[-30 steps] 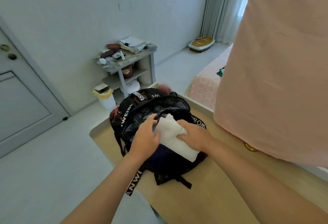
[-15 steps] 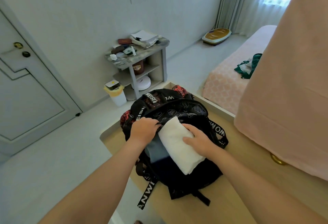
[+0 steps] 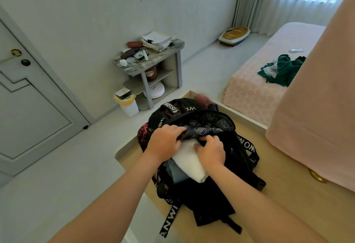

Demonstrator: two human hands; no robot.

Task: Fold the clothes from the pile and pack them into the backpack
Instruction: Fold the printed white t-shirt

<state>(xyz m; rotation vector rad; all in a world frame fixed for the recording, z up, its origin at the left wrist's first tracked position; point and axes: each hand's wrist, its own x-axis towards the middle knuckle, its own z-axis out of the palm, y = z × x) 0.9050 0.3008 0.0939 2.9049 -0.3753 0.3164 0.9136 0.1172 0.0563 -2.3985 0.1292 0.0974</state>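
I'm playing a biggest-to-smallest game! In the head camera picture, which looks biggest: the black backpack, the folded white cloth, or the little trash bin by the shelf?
1. black backpack
2. folded white cloth
3. trash bin

The bin stands farther away, so it and the cloth are hard to rank for real size.

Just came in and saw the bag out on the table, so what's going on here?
A person is packing a black backpack that lies on a wooden table. The left hand holds the edge of the bag's opening while the right hand pushes a folded white garment in; it is only partly inside. More clothes, a green pile, lie on the bed behind.
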